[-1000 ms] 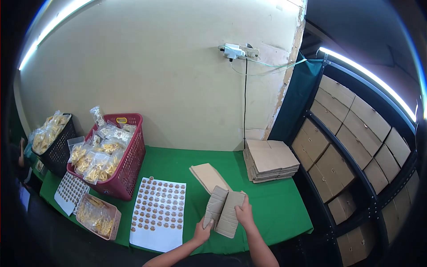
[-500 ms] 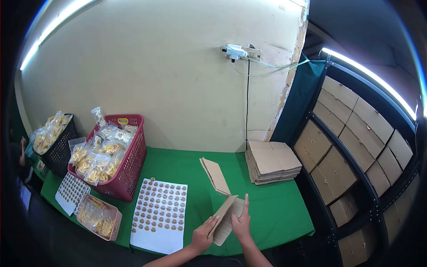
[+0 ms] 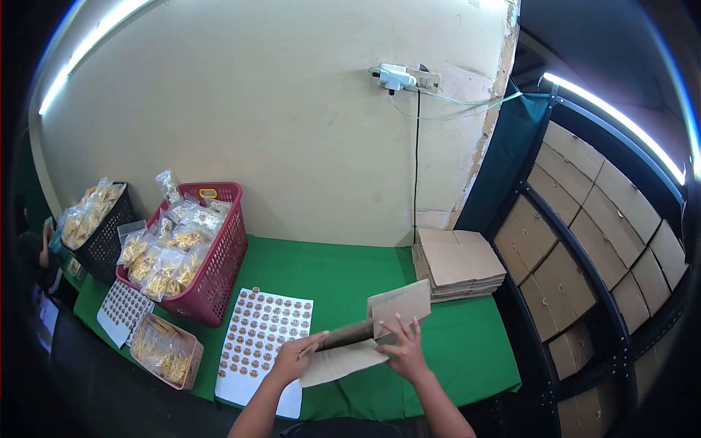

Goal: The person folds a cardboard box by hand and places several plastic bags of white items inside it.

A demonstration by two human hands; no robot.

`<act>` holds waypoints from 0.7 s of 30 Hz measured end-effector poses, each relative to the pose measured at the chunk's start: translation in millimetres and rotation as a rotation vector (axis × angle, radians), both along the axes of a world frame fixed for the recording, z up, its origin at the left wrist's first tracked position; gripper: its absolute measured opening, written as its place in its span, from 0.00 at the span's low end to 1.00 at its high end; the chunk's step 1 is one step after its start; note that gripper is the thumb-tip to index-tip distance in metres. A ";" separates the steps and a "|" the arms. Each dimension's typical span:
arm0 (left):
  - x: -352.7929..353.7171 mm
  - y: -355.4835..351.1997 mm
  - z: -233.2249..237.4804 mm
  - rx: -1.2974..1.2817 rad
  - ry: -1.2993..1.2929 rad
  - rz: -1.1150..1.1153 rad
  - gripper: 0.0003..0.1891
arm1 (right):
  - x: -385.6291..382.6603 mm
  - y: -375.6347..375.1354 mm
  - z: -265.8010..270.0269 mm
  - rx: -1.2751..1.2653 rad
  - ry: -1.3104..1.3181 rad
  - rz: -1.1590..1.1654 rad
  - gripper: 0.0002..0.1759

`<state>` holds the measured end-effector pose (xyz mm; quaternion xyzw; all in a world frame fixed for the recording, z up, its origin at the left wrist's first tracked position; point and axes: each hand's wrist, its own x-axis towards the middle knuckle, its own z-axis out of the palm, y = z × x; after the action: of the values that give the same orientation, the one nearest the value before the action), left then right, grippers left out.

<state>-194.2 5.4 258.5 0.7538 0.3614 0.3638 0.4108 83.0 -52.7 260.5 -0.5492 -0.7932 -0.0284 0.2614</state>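
cardboard (image 3: 347, 363) spans left hand (image 3: 293, 358) to right hand (image 3: 406, 353), long axis rising rightward; left grips its end, right splayed open against it.

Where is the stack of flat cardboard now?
In the head view, the cardboard stack lies at the right rear of the green table, beside the shelves.

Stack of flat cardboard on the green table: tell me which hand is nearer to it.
Right. The right hand is in front of the stack, slightly left and apart from it; the left hand is farther off to the left, holding the carton.
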 end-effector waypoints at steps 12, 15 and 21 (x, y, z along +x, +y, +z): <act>-3.1 51.1 -50.6 -0.396 -0.607 0.537 0.18 | -15.5 -34.2 8.6 -0.302 -0.125 0.187 0.05; 5.6 51.1 -71.0 -0.347 -0.548 0.523 0.20 | -9.4 -36.6 2.4 -0.328 -0.042 0.172 0.05; 15.4 32.2 -87.2 -0.363 -0.356 0.378 0.27 | 16.6 -60.5 11.9 -0.268 0.074 -0.081 0.08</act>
<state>-178.8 37.6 171.3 0.5122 0.4767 0.4894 0.5205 99.6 -113.2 272.3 -0.6114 -0.7570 0.0873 0.2133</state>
